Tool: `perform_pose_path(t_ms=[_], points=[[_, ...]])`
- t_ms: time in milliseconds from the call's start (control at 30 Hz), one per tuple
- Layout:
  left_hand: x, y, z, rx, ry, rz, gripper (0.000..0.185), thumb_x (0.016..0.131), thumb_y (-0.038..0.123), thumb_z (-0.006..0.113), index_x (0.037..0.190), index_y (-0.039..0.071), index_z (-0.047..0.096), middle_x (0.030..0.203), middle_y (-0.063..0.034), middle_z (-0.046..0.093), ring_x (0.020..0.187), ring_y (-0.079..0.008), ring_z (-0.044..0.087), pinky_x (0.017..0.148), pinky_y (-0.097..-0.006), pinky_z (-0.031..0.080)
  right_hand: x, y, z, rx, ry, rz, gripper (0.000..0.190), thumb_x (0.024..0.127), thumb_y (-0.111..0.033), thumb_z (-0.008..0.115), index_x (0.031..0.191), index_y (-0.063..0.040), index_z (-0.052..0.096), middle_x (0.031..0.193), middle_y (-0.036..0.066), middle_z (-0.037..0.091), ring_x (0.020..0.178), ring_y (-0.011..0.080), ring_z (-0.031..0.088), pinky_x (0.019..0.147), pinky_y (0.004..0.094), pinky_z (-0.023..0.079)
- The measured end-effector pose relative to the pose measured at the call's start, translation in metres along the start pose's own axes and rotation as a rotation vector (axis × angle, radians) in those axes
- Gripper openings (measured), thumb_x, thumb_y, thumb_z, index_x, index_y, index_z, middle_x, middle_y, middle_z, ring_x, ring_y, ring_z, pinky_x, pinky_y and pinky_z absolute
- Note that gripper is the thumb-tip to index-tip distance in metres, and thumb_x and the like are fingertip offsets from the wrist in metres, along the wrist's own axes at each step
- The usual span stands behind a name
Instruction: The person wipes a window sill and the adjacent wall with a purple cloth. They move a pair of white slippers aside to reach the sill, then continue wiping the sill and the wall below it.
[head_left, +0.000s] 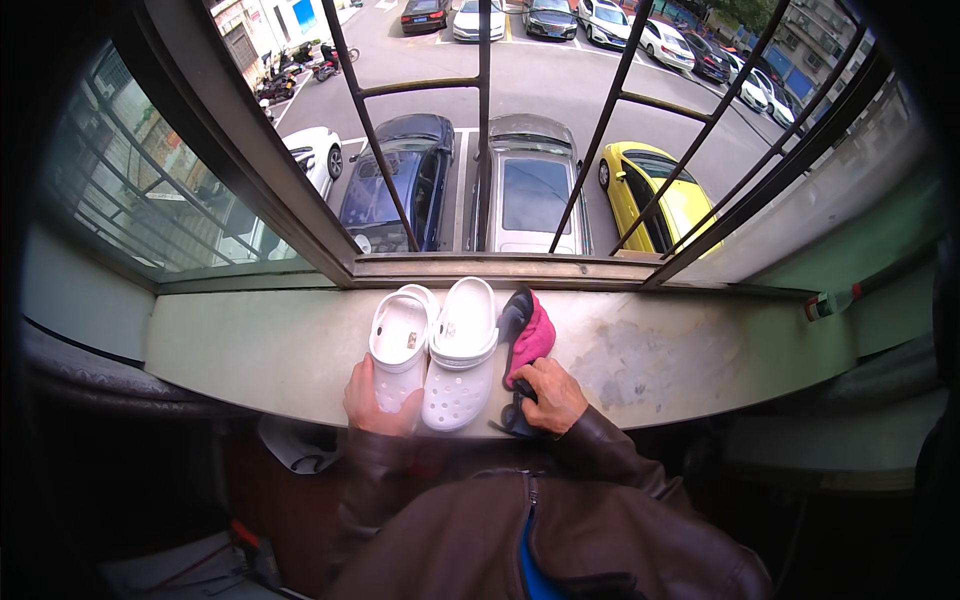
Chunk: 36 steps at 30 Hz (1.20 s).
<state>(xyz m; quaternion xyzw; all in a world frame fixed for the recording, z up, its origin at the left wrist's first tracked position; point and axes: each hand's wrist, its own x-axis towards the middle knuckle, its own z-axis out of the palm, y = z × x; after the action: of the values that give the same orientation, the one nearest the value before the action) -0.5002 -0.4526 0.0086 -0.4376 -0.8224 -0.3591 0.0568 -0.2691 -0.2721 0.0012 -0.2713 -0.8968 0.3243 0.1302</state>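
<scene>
Two white perforated foam clogs stand side by side on the windowsill, their toes toward me. My left hand (381, 401) grips the toe of the left clog (401, 337), fingers along its outer side and thumb on its top. Touching no hand, the right clog (459, 375) sits close against it. My right hand (553, 396) is closed on a dark strap-like part of a black item (516, 319), perhaps a sandal; the fingers hide much of it. Bright pink cloth (536, 336) lies against that black item, just beyond my right hand.
The pale windowsill (247, 337) has a curved front edge and a stained patch (645, 360) at right. Metal bars (484, 150) cross the window opening above parked cars. A plastic bottle (829, 302) lies at the far right, and a white object (296, 444) is below the sill.
</scene>
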Motion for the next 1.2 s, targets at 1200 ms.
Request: perform_pose_path(t_ms=[1200], points=[[-0.035,0.176,0.111,-0.188,-0.137,0.125,0.082,0.069,0.033,0.084,0.135,-0.001,0.050,0.130,-0.0208,0.051,0.110,-0.0391,0.051,0.093,-0.0499,0.041,-0.095,0.111,-0.132,-0.057,0.163,0.339,0.060,0.070,-0.008,0.061,0.129,0.000,0.058,0.105,0.025,0.066,0.099,0.0398,0.065,0.090,0.0416,0.051]])
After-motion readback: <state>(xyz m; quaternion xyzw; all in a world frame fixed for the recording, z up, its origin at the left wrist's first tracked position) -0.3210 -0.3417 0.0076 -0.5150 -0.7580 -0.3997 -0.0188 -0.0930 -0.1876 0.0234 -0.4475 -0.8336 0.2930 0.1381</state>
